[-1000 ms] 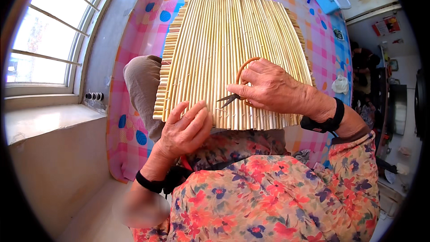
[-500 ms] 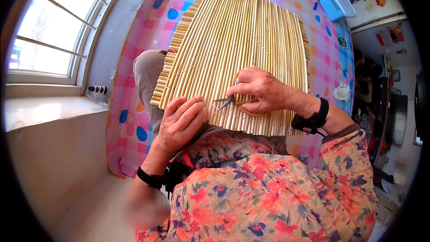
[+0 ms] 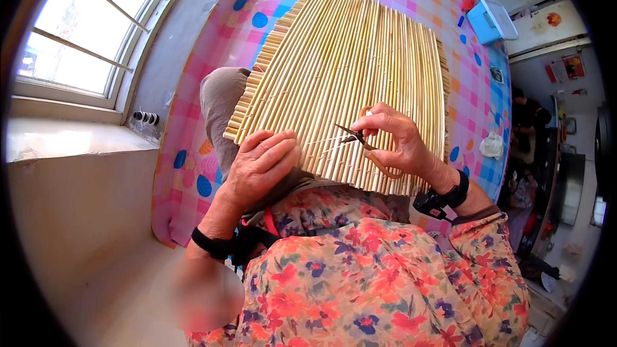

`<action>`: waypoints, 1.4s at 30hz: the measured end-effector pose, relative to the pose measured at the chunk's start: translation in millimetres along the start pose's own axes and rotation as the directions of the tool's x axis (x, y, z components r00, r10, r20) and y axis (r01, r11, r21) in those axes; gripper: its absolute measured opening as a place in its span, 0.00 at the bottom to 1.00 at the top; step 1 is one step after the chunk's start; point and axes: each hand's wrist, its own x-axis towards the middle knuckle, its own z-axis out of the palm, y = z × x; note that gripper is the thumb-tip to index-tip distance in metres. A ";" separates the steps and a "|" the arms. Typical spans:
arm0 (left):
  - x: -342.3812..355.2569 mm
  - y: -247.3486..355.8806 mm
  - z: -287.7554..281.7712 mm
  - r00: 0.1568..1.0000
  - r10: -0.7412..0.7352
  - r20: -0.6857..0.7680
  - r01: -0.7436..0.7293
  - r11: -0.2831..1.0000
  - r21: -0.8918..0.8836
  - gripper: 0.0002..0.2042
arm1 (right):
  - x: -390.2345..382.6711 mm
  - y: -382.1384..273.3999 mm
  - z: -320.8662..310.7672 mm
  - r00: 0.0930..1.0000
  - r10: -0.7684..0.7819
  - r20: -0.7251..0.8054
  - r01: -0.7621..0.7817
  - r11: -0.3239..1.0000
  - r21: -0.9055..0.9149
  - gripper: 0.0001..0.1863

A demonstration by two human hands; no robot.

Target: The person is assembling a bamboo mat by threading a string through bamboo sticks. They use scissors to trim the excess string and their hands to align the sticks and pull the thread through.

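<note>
A mat of straw-coloured reed sticks (image 3: 360,71), bound in rows with thread, lies across my lap. My right hand (image 3: 402,144) grips small dark-bladed scissors (image 3: 350,133) with tan handles above the near part of the mat. Their blades are slightly apart, pointing left. White threads (image 3: 326,144) run from the mat to the blades, and I cannot tell whether they are cut. At the mat's near left edge, my left hand (image 3: 263,164) is closed with fingers curled over the sticks; the thumb is hidden.
A pink and blue checked, flower-printed sheet (image 3: 212,99) lies under the mat. A barred window (image 3: 77,32) and a sill with spools (image 3: 146,117) are at left. On the right lie a light-blue lidded box (image 3: 488,20) and a crumpled white bag (image 3: 491,146). A person (image 3: 527,112) is beyond.
My right hand has moved right with the scissors, away from my left hand, and white threads now show stretched between them. My left hand keeps its place on the mat's edge.
</note>
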 end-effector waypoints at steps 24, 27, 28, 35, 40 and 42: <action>2.8 18.8 5.0 0.973 0.028 0.229 -0.077 0.974 0.212 0.16 | -144.6 53.4 -76.1 0.447 0.516 -0.731 -0.319 0.855 0.408 0.22; 11.7 23.1 6.6 0.973 0.049 0.225 -0.096 0.974 0.203 0.16 | -167.2 73.7 -75.1 0.258 0.608 -0.751 -0.294 0.789 0.539 0.20; 14.3 24.4 7.3 0.973 0.059 0.223 -0.105 0.974 0.201 0.16 | -173.9 78.1 -71.0 0.230 0.663 -0.713 -0.273 0.747 0.607 0.20; 26.0 23.2 17.3 0.973 0.111 0.204 -0.158 0.961 0.226 0.14 | -180.9 95.1 -40.2 0.281 0.819 -0.499 0.122 0.486 0.866 0.16; 35.4 20.3 16.8 0.979 0.070 0.189 -0.109 0.972 0.207 0.14 | -158.3 69.8 -67.3 0.491 0.620 -0.612 0.216 0.594 0.775 0.17; 41.2 17.2 17.3 0.991 0.062 0.119 -0.080 0.984 0.157 0.14 | -133.9 50.4 -80.9 0.434 0.628 -0.646 0.266 0.596 0.758 0.18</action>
